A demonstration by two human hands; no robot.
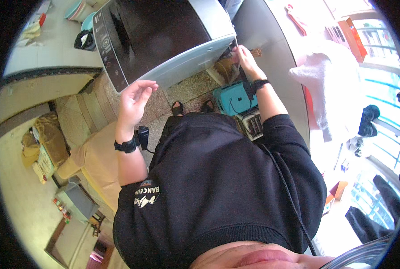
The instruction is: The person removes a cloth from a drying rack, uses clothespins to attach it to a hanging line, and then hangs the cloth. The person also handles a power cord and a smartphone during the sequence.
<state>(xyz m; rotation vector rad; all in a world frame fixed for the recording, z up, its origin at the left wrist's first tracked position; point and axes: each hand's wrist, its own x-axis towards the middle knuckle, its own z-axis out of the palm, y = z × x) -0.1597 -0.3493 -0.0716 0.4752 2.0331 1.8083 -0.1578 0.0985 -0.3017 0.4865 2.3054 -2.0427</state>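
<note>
A top-loading washing machine with a dark glass lid (159, 30) and a pale casing stands before me. My left hand (134, 101) is by its near left corner, fingers loosely bent and nothing visible between them; whether it touches the casing is unclear. At the machine's right corner is my right hand (247, 62), its fingertips at the edge, partly hidden, so a grip cannot be made out. Both wrists wear black bands. A control panel (107, 50) runs along the machine's left side.
A teal case (235, 97) and a slotted white object (253, 124) are on the floor by my right side. Near my feet, a bag (225, 70) leans beside the machine. A tan-covered piece of furniture (100, 161) stands at left. White cloth (321, 84) lies at right, near the barred window.
</note>
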